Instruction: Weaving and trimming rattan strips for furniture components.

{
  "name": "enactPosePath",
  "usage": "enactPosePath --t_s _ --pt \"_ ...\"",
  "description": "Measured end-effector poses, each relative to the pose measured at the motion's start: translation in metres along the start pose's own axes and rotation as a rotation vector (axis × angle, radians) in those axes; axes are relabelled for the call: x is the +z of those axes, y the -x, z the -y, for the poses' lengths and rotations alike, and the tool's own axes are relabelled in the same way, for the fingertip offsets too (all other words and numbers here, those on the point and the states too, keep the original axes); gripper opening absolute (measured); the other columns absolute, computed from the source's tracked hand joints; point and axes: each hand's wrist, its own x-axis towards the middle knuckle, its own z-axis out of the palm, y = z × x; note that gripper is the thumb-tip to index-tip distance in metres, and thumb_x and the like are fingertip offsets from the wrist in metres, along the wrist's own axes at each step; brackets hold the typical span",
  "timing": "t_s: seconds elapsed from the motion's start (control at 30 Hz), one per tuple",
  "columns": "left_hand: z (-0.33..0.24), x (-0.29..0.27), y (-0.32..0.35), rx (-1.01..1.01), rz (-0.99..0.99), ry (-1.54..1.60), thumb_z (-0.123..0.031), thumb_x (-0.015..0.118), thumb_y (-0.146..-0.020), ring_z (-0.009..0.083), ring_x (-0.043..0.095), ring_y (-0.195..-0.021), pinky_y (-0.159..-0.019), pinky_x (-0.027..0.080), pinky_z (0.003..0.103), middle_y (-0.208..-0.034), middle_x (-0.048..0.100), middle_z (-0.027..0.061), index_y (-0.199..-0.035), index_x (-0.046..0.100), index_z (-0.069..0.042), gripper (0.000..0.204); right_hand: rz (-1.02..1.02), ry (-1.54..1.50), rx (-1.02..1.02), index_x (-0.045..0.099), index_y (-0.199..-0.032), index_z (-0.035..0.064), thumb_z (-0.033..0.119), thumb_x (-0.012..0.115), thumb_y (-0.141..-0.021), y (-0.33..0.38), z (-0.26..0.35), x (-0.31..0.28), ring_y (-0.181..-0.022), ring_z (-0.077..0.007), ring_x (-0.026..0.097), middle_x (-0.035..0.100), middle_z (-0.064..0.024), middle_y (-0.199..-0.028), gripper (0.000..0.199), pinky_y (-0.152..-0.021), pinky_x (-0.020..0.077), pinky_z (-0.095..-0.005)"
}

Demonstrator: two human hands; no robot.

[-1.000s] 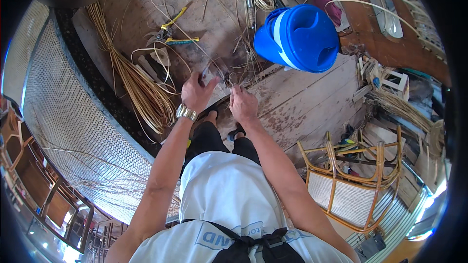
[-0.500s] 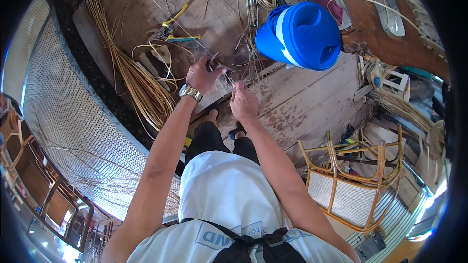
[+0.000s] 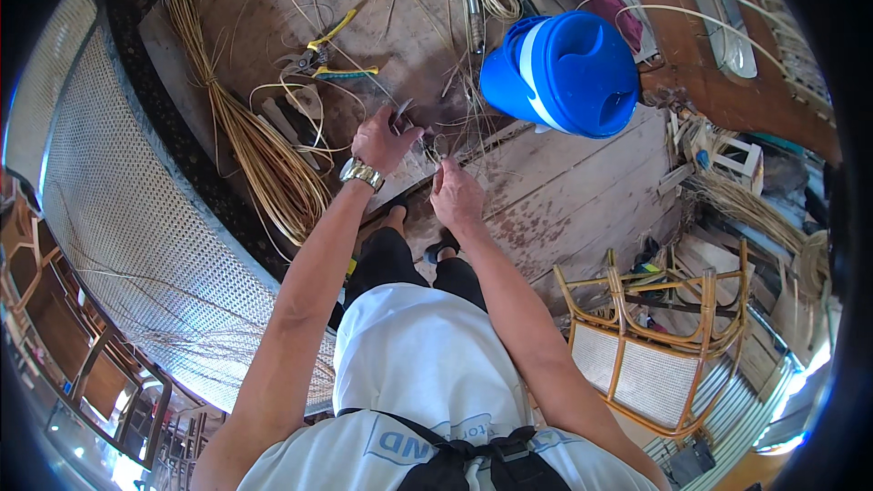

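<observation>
My left hand (image 3: 380, 144), with a metal watch (image 3: 363, 174) at its wrist, is curled over the work area with the thumb toward the right. A short shiny blade (image 3: 401, 110) shows just beyond its fingertips; whether the fingers touch it I cannot tell. Nearer to me, my right hand (image 3: 457, 196) is closed in a pinch at the end of a thin, curled cane strip (image 3: 440, 145). The strip runs into the gap between both hands. Beyond my left hand lie pruning shears (image 3: 314, 56) with yellow-and-green handles.
A tied bundle of cane (image 3: 264, 159) lies left, beside a woven cane panel (image 3: 150, 209). The lidded blue bucket (image 3: 582, 73) stands right of my hands. Loose strands litter the boards (image 3: 582, 186). At lower right is an overturned cane chair (image 3: 650, 373).
Both hands stay almost in place, with only a very slight shift. The whole view has moved a little, and the thin strip between the hands sits slightly differently.
</observation>
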Motion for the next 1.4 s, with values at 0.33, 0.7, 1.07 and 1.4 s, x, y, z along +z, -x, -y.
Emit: enactPosePath --t_s 0.33,0.7,1.07,1.4 --pt "0.007 0.011 0.010 -0.026 0.015 0.049 -0.041 0.079 -0.070 0.0342 0.067 -0.086 -0.072 0.052 0.046 -0.091 0.070 0.0122 -0.105 0.060 -0.011 0.050 -0.033 -0.309 0.186 0.062 -0.089 0.0035 0.030 0.062 -0.090 -0.013 -0.019 0.025 -0.077 -0.0364 0.066 0.068 -0.0177 -0.079 0.027 -0.068 0.0503 -0.0443" --pt "0.007 0.005 0.017 0.079 -0.008 -0.118 -0.046 0.070 -0.080 0.0382 0.067 -0.090 -0.076 0.053 0.046 -0.094 0.069 0.0180 -0.114 0.057 -0.011 0.050 -0.006 -0.334 0.207 0.064 -0.091 0.0046 0.030 0.058 -0.090 -0.013 -0.014 0.020 -0.083 -0.0390 0.067 0.069 -0.0190 -0.083 0.026 -0.073 0.0522 -0.0476" --pt "0.024 0.006 0.030 0.216 0.097 -0.144 -0.032 0.054 -0.096 0.0403 0.065 -0.080 -0.067 0.049 0.051 -0.086 0.067 0.0198 -0.100 0.059 -0.008 0.025 -0.003 -0.338 0.222 0.063 -0.089 0.0051 0.032 0.059 -0.091 -0.015 -0.019 0.028 -0.083 -0.0394 0.067 0.069 -0.0189 -0.083 0.027 -0.074 0.0521 -0.0475" --pt "0.022 0.021 0.043 0.202 -0.018 -0.265 -0.032 0.052 -0.095 0.0359 0.067 -0.087 -0.073 0.052 0.048 -0.094 0.067 0.0115 -0.098 0.059 -0.014 0.019 -0.019 -0.500 0.095 0.062 -0.084 0.0023 0.037 0.063 -0.091 -0.014 -0.030 0.030 -0.071 -0.0386 0.062 0.064 -0.0178 -0.073 0.035 -0.065 0.0470 -0.0461"
